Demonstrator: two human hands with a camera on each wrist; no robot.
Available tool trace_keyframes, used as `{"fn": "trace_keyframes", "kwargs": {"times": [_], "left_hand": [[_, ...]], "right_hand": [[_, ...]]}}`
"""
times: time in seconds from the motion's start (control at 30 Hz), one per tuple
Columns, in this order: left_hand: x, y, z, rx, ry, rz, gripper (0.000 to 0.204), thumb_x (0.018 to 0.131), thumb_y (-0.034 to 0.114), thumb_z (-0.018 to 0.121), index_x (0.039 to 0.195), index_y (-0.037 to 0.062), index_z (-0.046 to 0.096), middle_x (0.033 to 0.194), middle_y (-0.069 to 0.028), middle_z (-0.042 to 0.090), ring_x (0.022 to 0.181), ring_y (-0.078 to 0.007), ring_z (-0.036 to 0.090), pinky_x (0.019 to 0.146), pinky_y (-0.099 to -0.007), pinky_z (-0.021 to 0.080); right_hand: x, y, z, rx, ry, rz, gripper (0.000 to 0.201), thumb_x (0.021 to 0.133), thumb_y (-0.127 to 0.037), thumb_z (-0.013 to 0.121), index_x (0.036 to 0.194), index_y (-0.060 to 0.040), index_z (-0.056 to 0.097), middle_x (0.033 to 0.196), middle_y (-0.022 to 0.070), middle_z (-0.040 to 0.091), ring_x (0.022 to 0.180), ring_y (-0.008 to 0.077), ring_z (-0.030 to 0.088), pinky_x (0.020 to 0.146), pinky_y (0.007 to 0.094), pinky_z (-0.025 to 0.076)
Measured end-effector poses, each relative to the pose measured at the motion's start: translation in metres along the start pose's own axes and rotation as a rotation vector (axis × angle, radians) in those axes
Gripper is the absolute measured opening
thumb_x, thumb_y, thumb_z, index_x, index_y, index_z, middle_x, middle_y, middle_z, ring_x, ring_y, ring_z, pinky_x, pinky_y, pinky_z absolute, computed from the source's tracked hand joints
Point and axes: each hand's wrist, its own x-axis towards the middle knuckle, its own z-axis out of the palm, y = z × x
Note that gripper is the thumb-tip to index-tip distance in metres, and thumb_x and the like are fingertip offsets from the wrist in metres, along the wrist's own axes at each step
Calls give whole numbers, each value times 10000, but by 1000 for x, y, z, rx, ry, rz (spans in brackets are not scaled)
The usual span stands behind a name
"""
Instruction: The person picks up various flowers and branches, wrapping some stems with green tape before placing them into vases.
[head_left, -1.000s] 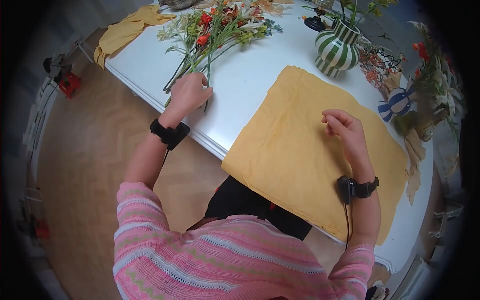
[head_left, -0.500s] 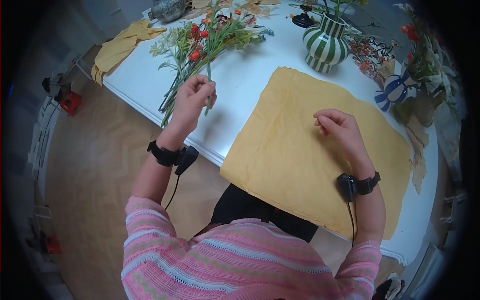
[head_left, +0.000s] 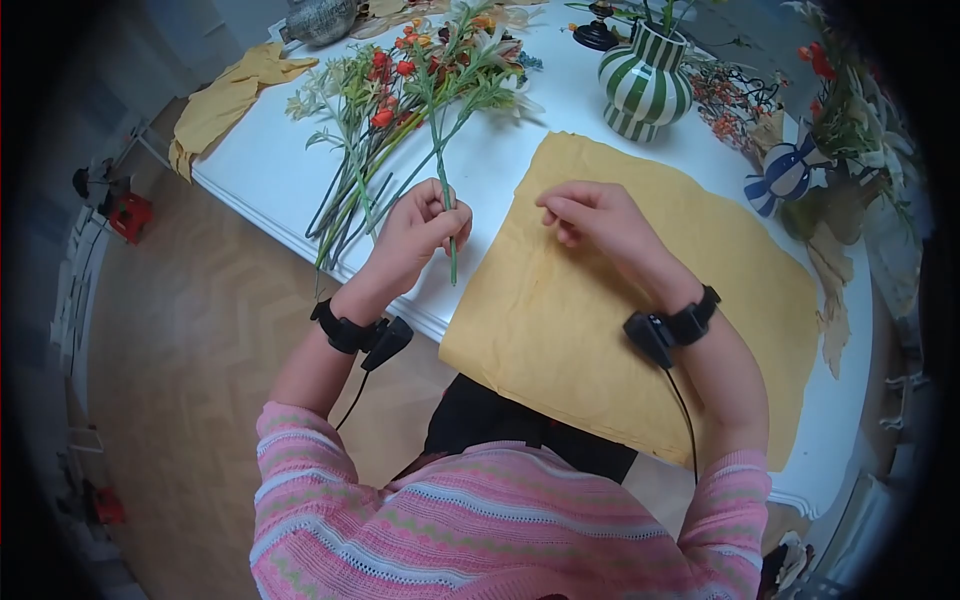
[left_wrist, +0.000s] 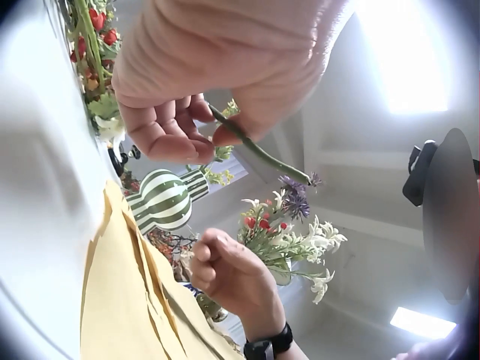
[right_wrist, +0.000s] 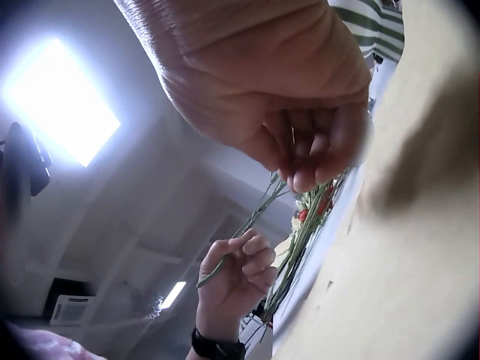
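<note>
A green flower stem with leaves toward its upper part is pinched between the thumb and fingers of my left hand. Its cut end juts out below the hand, and in the left wrist view this stem shows close up. The stem's upper part overlaps a bunch of flowers with red and white blooms lying on the table. Over the yellow wrapping sheets hovers my right hand, fingers loosely curled and nothing in them. In the right wrist view its shadow falls on the sheet.
A green-and-white striped vase stands behind the sheets, with orange-berried twigs beside it. To the right is a blue-and-white striped object near more flowers. A crumpled yellow sheet and a grey pot lie at the back left.
My left hand has lifted a stem from the bunch and brought it right, toward the yellow sheets. My right hand has moved left, closer to the left hand.
</note>
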Motion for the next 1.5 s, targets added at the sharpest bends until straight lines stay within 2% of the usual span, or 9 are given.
{"fn": "trace_keyframes", "kwargs": {"times": [0.17, 0.23, 0.33, 0.57, 0.63, 0.73, 0.9, 1.17, 1.5], "left_hand": [[-6, 1, 3, -56, -70, 13, 117, 849, 65, 560, 850, 75, 443, 747, -43, 541, 632, -118, 507, 574, -246, 398], [-9, 2, 1, -32, -93, -11, 132, 855, 73, 572, 868, 77, 441, 766, -46, 553, 638, -118, 513, 577, -247, 404], [-14, 4, -7, -23, -92, -41, 116, 845, 42, 543, 900, 61, 443, 788, -42, 576, 678, -93, 526, 619, -241, 434], [-14, 19, -50, -71, 77, 97, 67, 846, 82, 511, 862, 63, 449, 762, -82, 536, 639, -144, 491, 604, -257, 409], [-14, 26, -57, -91, 98, 108, 104, 847, 111, 522, 838, 72, 426, 755, -78, 512, 646, -147, 485, 609, -258, 405], [-16, 38, -69, -367, 85, 224, 82, 861, 104, 483, 830, 61, 421, 757, -68, 491, 635, -159, 473, 608, -265, 389], [-10, 46, -89, -435, 22, 254, 152, 896, 184, 471, 815, 91, 383, 750, -45, 432, 646, -145, 437, 605, -261, 361], [24, 46, -101, -517, 85, 260, 135, 927, 183, 480, 843, 110, 404, 777, -1, 403, 679, -117, 429, 632, -254, 344], [44, 34, -123, -596, 147, 281, 95, 939, 166, 488, 885, 91, 471, 826, -7, 483, 703, -127, 457, 644, -261, 367]], "right_hand": [[69, -8, 43, 127, -7, 50, 261, 970, -220, 515, 1036, -9, 653, 887, 26, 634, 685, 68, 560, 607, 208, 459], [90, -13, 59, 442, 13, 135, 252, 973, -223, 503, 1052, -22, 634, 886, 28, 635, 685, 76, 567, 598, 209, 463], [114, -15, 73, 535, 24, 99, 199, 970, -190, 492, 1006, -43, 621, 851, 20, 625, 685, 81, 572, 579, 230, 465], [153, -25, 59, 588, 242, 29, 163, 958, -124, 470, 936, -31, 602, 809, 35, 615, 631, 108, 558, 556, 258, 465], [161, -27, 52, 619, 309, -3, 127, 908, -86, 502, 942, -21, 605, 786, 47, 600, 620, 114, 537, 548, 269, 464], [186, -24, 31, 650, 349, -9, 152, 920, -72, 481, 963, -9, 612, 756, 30, 575, 578, 102, 486, 538, 278, 469], [180, -27, 23, 548, 263, -13, 171, 933, -66, 462, 985, -1, 611, 752, 23, 570, 549, 74, 456, 529, 272, 465], [144, -14, 22, 237, 221, 72, 139, 895, -122, 587, 828, -6, 624, 687, 26, 585, 490, 72, 449, 467, 238, 406], [77, -7, -29, 125, 359, -18, 177, 902, -121, 540, 911, 7, 662, 668, 15, 586, 475, 71, 420, 435, 230, 350]]}}
